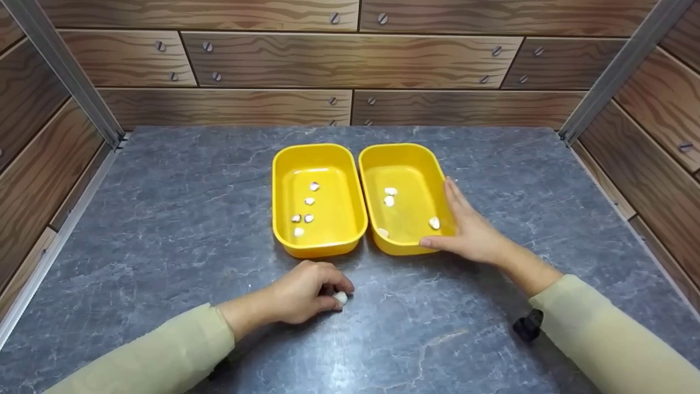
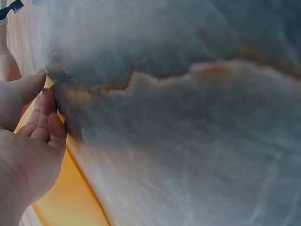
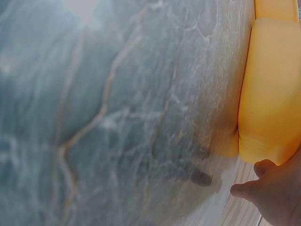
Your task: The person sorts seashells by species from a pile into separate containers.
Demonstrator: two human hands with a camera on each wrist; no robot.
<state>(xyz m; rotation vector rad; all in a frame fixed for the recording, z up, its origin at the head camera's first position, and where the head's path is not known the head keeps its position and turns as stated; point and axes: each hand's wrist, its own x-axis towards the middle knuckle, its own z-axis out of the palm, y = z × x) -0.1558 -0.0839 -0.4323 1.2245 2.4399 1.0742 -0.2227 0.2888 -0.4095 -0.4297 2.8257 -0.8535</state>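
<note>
Between the thumb and fingers of my left hand (image 1: 309,293), a small white pebble-like piece (image 1: 341,297) is pinched low over the table, just in front of the yellow containers. In the left wrist view the thumb and fingertips come close together, and the piece is hidden. My right hand (image 1: 473,232) rests against the near right corner of the right yellow container (image 1: 402,248), fingers extended along its side and thumb at the front rim. Several similar white pieces (image 1: 389,201) lie inside it. The left yellow container (image 1: 322,250) also holds several, some dark-edged (image 1: 309,218).
The two containers stand side by side, almost touching, on a grey marbled table (image 1: 186,219). Wood-patterned panels (image 1: 350,60) enclose the back and sides, with metal corner posts (image 1: 68,71). A small black object (image 1: 528,325) shows under the right sleeve.
</note>
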